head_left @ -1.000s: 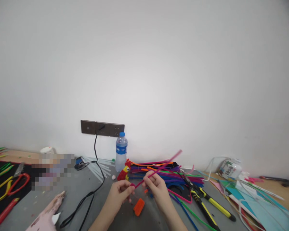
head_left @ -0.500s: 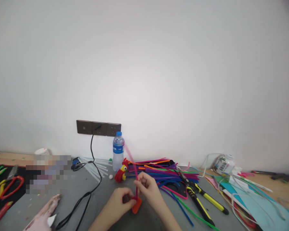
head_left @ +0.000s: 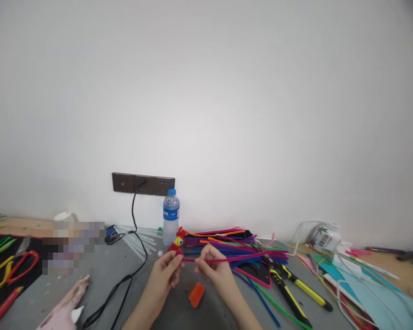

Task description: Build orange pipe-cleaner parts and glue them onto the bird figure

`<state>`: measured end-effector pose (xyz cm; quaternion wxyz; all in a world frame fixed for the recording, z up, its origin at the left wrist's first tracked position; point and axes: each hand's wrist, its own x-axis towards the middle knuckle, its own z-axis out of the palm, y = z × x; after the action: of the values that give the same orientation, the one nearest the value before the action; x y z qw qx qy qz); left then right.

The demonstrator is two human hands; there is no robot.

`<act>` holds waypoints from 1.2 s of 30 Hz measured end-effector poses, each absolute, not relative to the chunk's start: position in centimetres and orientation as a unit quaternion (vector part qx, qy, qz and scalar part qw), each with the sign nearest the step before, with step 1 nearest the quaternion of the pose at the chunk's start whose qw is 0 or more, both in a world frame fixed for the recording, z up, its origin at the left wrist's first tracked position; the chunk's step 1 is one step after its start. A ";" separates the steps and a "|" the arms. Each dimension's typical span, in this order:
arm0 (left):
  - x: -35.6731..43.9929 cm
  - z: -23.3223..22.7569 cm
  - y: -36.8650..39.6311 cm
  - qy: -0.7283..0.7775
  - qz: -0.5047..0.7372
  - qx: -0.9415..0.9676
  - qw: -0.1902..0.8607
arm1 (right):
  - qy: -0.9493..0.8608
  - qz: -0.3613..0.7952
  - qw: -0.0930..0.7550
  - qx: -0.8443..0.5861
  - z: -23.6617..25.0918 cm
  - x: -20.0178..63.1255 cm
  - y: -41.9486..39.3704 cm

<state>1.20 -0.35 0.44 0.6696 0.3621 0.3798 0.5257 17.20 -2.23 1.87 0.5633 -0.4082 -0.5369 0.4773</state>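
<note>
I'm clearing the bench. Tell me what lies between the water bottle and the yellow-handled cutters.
In the head view, between the water bottle and the yellow-handled cutters lie a red and yellow pipe-cleaner bird and a heap of coloured pipe cleaners on the grey table.

Pipe-cleaner heap (head_left: 234,247) close behind hands

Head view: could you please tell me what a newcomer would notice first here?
Probably the two hands low in the middle, left hand and right hand, pinching a pink pipe cleaner stretched sideways. Behind them lies a bright heap of pipe cleaners, with a water bottle at the wall.
</note>
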 end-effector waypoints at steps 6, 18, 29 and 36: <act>1.1 0.2 -0.4 0.393 0.464 0.444 0.659 | -0.515 0.471 0.590 -0.406 2.0 17.5 -2.1; 1.4 -0.2 -2.2 0.364 0.306 0.666 0.575 | -0.587 0.483 0.525 -0.383 2.0 16.8 -2.8; 1.3 -0.3 -1.5 0.362 0.348 0.619 0.604 | -0.591 0.491 0.505 -0.393 2.2 17.8 -2.8; 1.2 0.2 -1.0 0.379 0.438 0.468 0.668 | -0.553 0.549 0.503 -0.374 2.4 17.7 -2.9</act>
<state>1.19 -0.98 0.24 0.6677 0.4675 0.3795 0.4377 17.71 -2.86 2.36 0.5034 -0.3736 -0.5529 0.5489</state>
